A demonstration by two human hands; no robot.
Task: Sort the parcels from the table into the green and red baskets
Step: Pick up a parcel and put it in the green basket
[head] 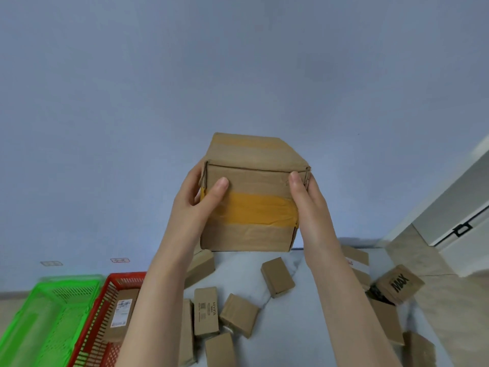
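Littering table (291,327) below held box (251,207): parcels (277,277)

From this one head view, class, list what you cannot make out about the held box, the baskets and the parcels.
Head view:
Held box: no label shows; its far and under faces are turned away, its sides covered by the left hand and right hand.
Red basket: right part behind the left forearm; its parcel's label is too small to read.
Green basket: near end cut off by the bottom edge.

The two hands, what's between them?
A taped cardboard box, gripped by the left hand and the right hand; the head view shows it.
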